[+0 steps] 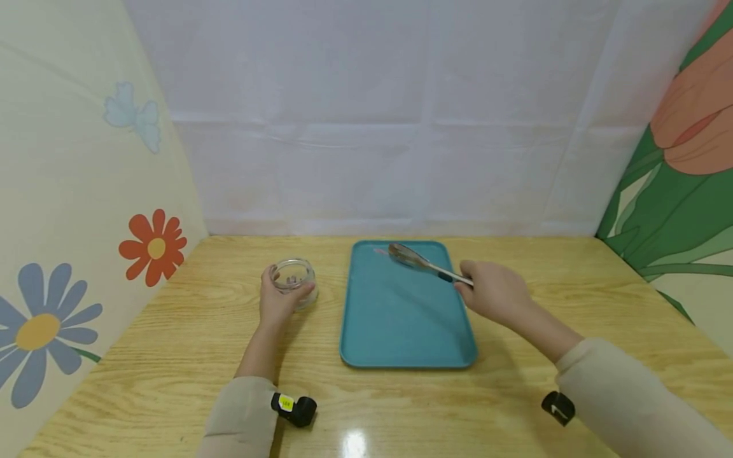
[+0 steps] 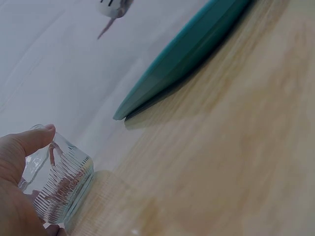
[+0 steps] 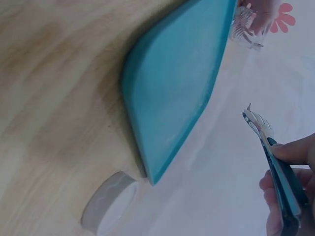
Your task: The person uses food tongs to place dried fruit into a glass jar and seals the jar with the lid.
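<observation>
My left hand (image 1: 277,304) grips a small clear glass jar (image 1: 303,294) standing on the table left of the tray, thumb and fingers around its side. Through the ribbed glass in the left wrist view, reddish-brown pieces (image 2: 66,183) show inside. My right hand (image 1: 497,289) holds metal tongs (image 1: 428,264) with dark grips, thumb pressing on one arm. The tongs reach left over the far part of the blue tray (image 1: 409,324). From their slotted head in the left wrist view hangs a thin brownish strip (image 2: 106,28).
A low round whitish container or lid (image 3: 109,204) sits beside the tray's corner in the right wrist view. White cloth (image 1: 372,159) closes off the back of the wooden table (image 1: 229,305). Flower-printed panels (image 1: 57,191) stand at both sides.
</observation>
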{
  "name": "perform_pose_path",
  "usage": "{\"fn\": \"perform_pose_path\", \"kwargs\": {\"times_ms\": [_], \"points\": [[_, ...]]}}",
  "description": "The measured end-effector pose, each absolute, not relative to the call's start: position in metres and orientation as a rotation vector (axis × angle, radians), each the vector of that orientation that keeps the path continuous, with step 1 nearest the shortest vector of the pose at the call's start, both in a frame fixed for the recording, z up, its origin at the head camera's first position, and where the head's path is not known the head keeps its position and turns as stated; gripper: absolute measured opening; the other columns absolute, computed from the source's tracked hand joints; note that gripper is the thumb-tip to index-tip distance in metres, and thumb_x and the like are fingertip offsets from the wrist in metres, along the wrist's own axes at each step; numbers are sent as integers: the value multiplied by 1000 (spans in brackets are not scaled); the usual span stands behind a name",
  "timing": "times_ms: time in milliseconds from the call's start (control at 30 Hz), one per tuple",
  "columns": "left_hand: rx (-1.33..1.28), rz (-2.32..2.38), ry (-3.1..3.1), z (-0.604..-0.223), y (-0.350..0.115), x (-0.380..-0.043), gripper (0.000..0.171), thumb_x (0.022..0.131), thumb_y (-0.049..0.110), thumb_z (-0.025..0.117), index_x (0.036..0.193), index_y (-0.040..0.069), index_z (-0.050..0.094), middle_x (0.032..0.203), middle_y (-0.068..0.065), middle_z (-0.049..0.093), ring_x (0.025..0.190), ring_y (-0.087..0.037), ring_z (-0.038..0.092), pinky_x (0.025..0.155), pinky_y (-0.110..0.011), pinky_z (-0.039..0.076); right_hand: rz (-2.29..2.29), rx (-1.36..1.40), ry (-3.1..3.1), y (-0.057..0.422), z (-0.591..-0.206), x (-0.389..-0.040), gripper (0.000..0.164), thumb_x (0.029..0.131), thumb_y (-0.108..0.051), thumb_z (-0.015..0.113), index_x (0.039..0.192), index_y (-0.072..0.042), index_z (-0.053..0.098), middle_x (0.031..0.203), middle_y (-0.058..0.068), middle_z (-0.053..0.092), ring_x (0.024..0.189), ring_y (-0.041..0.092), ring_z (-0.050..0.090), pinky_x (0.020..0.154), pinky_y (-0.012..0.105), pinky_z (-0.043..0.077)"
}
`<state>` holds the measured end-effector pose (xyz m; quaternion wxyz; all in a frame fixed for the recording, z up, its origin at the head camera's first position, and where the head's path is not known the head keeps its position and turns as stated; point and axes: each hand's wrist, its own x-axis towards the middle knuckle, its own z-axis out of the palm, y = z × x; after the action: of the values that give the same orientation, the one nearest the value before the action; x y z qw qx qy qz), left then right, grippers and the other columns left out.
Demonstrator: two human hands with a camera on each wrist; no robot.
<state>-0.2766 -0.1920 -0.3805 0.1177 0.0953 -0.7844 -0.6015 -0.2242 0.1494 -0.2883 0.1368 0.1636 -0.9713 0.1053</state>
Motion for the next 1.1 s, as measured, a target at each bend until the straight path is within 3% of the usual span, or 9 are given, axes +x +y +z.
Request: {"fn": "perform_pose_path", "kwargs": {"times_ms": [467,1100], "points": [[297,-1749,-2308,-378,-191,-276,98,68,28,74,138,12,7,137,-15,19,123,-34,19,98,-44,20,348,459,-2850,121,-258,-232,26,84,-25,55,66,-12,42,53,1,41,42,15,35,36,26,26],[267,-1752,-2276,-380,-191,-277,97,68,26,74,138,10,9,136,-17,20,122,-34,20,98,-43,20,414,543,-2837,65,-260,-241,31,85,-28,54,64,-12,38,54,2,38,43,13,31,38,25,23]]}}
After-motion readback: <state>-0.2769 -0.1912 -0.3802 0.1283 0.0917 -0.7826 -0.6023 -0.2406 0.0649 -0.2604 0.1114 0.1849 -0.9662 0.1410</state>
